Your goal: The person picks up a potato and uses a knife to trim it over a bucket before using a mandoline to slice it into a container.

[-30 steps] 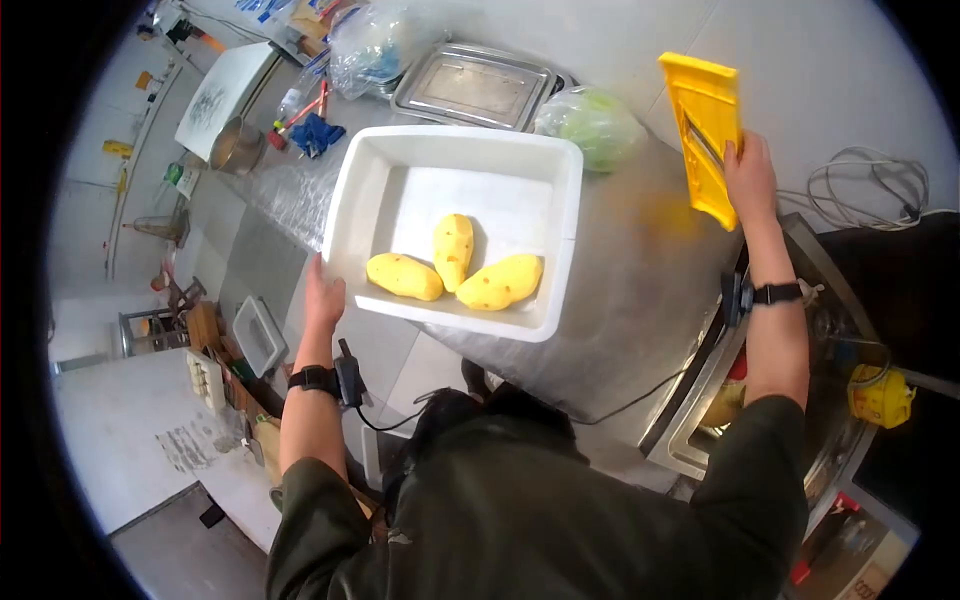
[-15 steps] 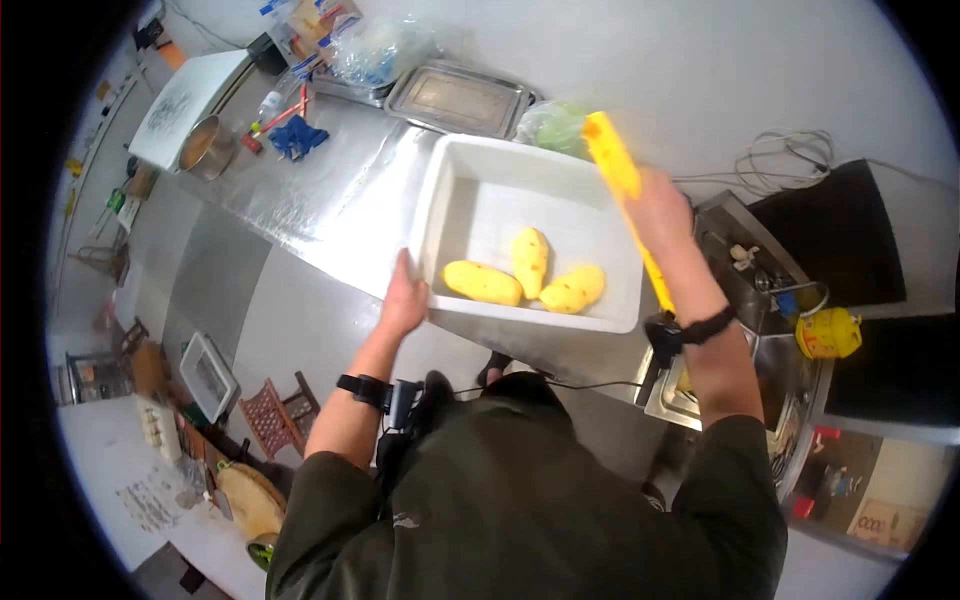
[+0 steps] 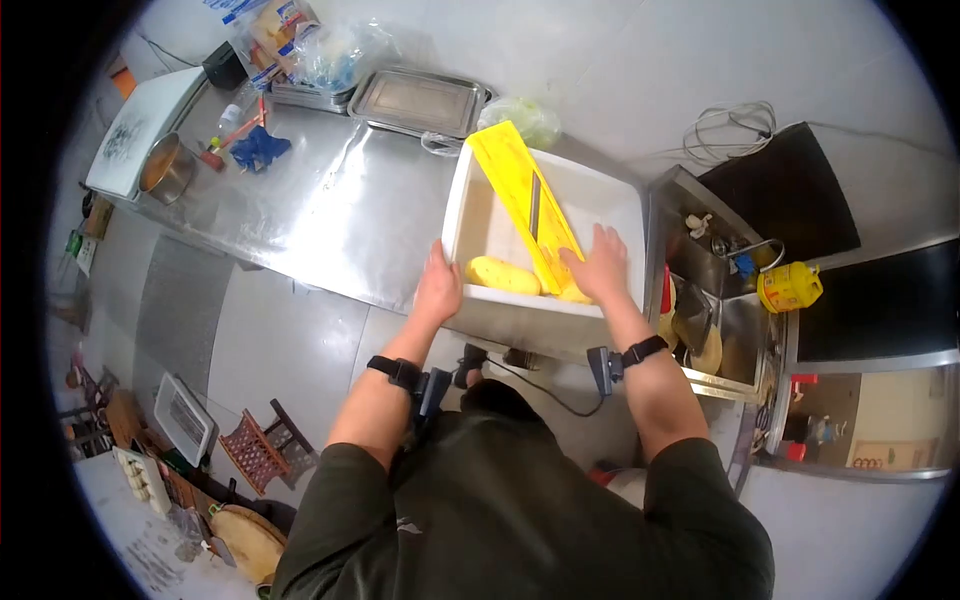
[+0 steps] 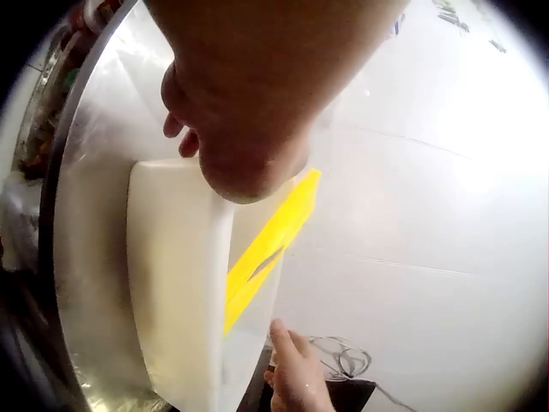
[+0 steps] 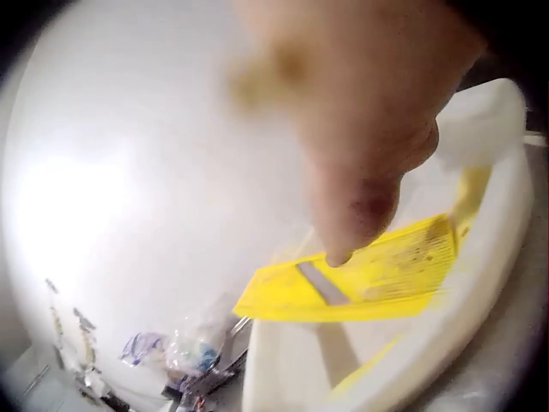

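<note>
A white plastic tub (image 3: pixel 605 195) stands on the steel counter. Across it lies a yellow mandoline slicer (image 3: pixel 508 182), slanting from the back left rim down into the tub, its metal blade facing up. One peeled potato (image 3: pixel 503 275) shows left of the slicer's lower end, and part of another potato (image 3: pixel 573 293) shows on its right. My left hand (image 3: pixel 438 285) rests against the tub's left side with its fingers extended. Over the slicer's lower right edge, my right hand (image 3: pixel 602 265) has its fingers spread; in the right wrist view a fingertip overlaps the slicer (image 5: pixel 377 275).
Behind the tub are a plastic-bagged green vegetable (image 3: pixel 525 120) and a lidded metal tray (image 3: pixel 420 100). Further left lie a blue cloth (image 3: pixel 260 148) and a metal pot (image 3: pixel 168 170). To the right is a sink (image 3: pixel 745 335) with a yellow jug (image 3: pixel 790 288) beside it.
My right hand has brought the slicer from the right over to the tub and laid it across, then loosened its fingers. The slicer now covers some potatoes. My left hand stays at the tub's left side.
</note>
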Tool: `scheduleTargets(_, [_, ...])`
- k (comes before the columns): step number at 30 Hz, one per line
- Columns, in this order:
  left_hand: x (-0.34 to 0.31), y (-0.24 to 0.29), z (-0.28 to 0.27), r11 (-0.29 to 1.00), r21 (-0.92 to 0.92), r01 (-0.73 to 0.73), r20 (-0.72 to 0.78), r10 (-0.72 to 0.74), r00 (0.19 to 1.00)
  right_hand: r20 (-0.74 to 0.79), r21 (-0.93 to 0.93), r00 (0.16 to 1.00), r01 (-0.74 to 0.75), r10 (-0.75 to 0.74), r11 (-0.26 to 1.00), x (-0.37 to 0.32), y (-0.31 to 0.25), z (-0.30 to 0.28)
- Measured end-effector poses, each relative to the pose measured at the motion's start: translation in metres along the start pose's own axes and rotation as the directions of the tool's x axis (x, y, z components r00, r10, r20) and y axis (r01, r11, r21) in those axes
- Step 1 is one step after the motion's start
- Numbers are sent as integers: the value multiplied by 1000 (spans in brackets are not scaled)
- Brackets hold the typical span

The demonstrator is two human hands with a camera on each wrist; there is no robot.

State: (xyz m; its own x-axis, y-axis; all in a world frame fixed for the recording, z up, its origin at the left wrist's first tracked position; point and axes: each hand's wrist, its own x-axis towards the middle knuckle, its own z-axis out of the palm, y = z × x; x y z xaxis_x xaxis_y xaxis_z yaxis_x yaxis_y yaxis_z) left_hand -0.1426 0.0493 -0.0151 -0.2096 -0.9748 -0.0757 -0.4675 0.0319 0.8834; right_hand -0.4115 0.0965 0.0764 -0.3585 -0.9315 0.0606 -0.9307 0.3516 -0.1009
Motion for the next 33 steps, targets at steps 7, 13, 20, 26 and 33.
scheduleTargets(7, [1, -1, 0, 995, 52, -87, -50, 89, 995, 201, 256, 980, -57, 4, 965, -10, 23, 32])
scheduleTargets(13, [-4, 15, -10, 993, 85, 76, 41, -80, 996, 200, 129, 971, 106, -131, 986, 8, 2, 49])
scheduleTargets(20, [1, 4, -8, 996, 77, 50, 38, -53, 998, 104, 262, 975, 162, -194, 952, 24, -1, 38])
scheduleTargets(26, [4, 16, -32, 985, -15, 173, -21, -174, 985, -105, 143, 954, 293, -280, 945, 8, 9, -18])
scheduleTargets(33, [-21, 52, 0, 961, 34, -274, -126, 276, 953, 81, 208, 987, -152, 138, 966, -35, -29, -18])
